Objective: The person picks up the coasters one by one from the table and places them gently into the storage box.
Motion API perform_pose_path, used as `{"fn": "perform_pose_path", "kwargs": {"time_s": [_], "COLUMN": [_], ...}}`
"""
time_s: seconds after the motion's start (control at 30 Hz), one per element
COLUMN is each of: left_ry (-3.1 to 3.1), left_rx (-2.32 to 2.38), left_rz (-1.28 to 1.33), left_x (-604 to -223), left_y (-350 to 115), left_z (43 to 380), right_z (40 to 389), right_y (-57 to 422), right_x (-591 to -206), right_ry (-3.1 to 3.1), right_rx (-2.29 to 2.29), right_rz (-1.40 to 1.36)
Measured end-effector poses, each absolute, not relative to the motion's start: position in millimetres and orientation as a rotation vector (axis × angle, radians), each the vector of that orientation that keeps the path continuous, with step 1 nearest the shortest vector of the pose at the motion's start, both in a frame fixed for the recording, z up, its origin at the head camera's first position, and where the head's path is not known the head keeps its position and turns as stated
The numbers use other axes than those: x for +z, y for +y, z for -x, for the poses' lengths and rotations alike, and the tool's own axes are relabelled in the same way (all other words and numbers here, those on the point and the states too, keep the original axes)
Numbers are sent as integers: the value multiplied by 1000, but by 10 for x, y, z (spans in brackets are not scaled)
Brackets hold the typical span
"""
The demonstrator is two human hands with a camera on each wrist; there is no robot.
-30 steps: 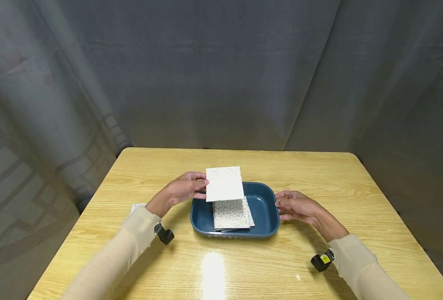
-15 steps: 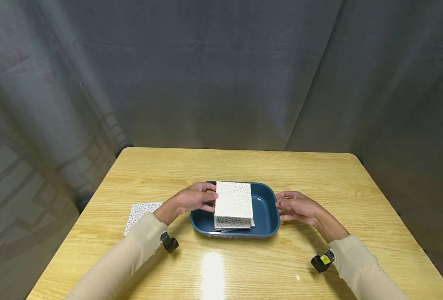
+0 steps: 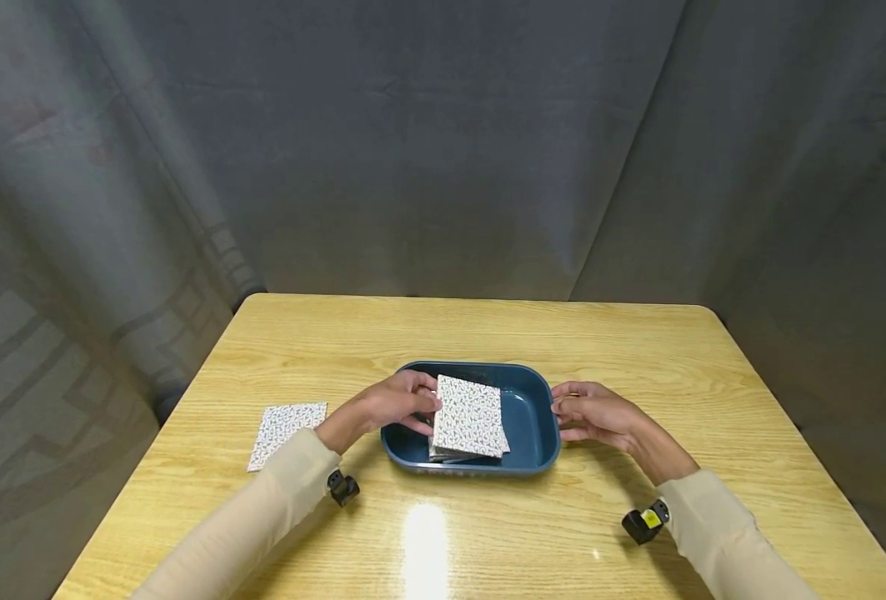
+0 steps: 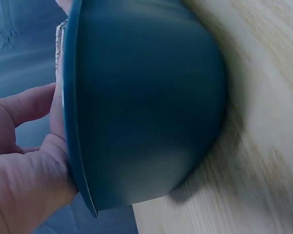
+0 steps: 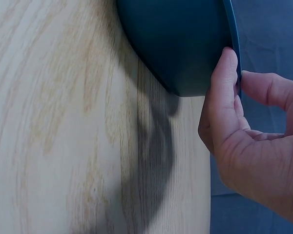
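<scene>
A flat white square [image 3: 469,415] with a small dark pattern lies tilted over a stack of similar squares [image 3: 461,456] inside a dark blue tub [image 3: 525,417]. My left hand [image 3: 401,402] reaches over the tub's left rim and pinches that top square by its left edge, thumb uppermost. In the left wrist view, the tub's outer wall [image 4: 146,102] hides most of the square and the fingertips. At the opposite end, my right hand [image 3: 596,417] pinches the tub's right rim. The right wrist view shows the thumb inside the rim and the fingers [image 5: 224,92] along the outer wall.
Another patterned square [image 3: 283,429] lies flat on the wooden table [image 3: 623,333], left of the tub and close to my left forearm. Grey curtains [image 3: 443,150] hang behind the table and along both sides.
My left hand has brought the square rightward and down into the tub, onto the stack, and tilted it. The square at left came into fuller view. The right hand has stayed on the rim.
</scene>
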State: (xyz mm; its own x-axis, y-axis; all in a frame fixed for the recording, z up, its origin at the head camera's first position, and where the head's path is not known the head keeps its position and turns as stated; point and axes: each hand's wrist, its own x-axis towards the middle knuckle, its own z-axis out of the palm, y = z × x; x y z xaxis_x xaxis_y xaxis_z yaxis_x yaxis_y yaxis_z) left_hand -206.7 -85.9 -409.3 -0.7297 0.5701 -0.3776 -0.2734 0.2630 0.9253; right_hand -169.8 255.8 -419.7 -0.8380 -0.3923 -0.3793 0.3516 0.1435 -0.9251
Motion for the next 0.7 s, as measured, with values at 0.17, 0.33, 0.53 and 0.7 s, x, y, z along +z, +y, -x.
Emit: {"fn": "perform_pose_path", "kwargs": {"time_s": [0.17,0.33,0.53,0.7], "left_ry": [1890,1960,2093,2146], "left_rx": [1529,1493,1390,1286], "left_rz": [-274,-290,-357,-429], "left_x": [-4097,-4060,-3954,-3852], "left_y": [-832,-820,-867,-990], "left_z": [2059,2058,2066,2088], "right_z": [1704,1712,1714,1705], "right_y": [2550,2551,2560,2563], "right_x": [-4194,-4193,-4200,-4213], "right_ry": [1871,1861,1858,1858], "right_rx": [-1754,-1758,-1759,-1756], "right_rz": [39,44,47,40]}}
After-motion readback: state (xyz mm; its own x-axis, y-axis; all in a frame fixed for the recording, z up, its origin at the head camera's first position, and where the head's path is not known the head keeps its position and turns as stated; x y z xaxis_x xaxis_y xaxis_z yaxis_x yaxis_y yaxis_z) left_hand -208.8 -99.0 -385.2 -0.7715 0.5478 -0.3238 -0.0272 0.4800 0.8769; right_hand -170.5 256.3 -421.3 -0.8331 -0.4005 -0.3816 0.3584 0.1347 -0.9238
